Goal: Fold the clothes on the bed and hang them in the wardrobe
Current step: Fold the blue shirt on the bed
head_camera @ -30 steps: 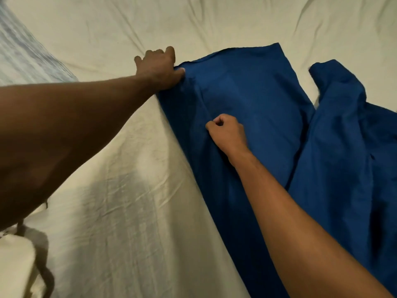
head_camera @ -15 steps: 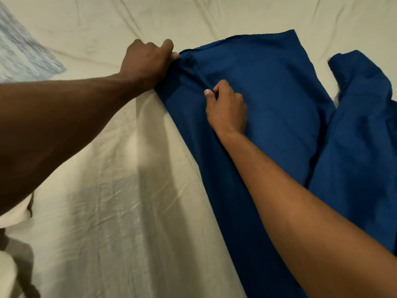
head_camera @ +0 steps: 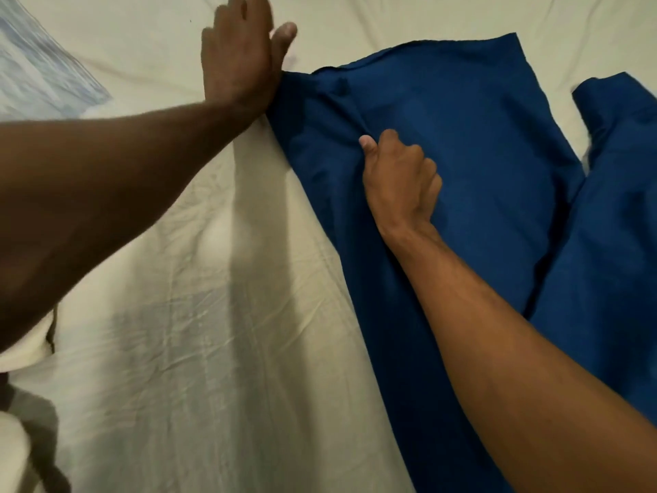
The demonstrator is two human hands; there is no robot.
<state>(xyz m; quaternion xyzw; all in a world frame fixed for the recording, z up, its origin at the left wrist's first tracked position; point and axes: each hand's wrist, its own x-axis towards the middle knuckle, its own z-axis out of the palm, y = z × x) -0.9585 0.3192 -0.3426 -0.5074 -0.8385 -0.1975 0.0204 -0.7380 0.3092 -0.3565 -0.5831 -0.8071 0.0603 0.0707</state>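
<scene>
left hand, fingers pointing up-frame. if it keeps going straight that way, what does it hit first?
Probably nothing but bedsheet. The left hand lies open beside the blue garment, fingers pointing away along the cream sheet, which runs bare to the frame's top edge. Beyond that is out of view.

Left hand [head_camera: 238, 55] blurred — fingertips cut off; blue garment [head_camera: 462, 144] runs off-frame.

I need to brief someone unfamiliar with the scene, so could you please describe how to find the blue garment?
Start from the cream bedsheet covering the bed. The blue garment lies spread on its right side, the right hand pinching a fold. It is the only deep-blue cloth there.
</scene>
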